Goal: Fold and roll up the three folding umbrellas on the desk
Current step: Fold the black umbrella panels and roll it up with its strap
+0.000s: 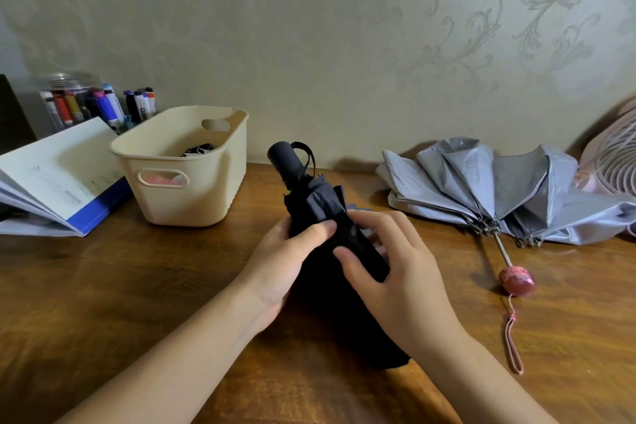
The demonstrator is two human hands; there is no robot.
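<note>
Obs: black umbrella (320, 206) held over mid-worktop (137, 286), long axis running from handle, far and slightly left, to the canopy end, near and right. Left hand (282, 268) wraps the canopy from the left, thumb on top; right hand (402, 272) clasps it from the right, equally near. Judgement: rolling must turn about this axis; grey umbrella (481, 182) lies well apart, right.

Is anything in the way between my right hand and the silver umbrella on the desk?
Nothing visible: only bare desk lies between the right hand and the silver umbrella, though that hand grips the black umbrella.
</note>
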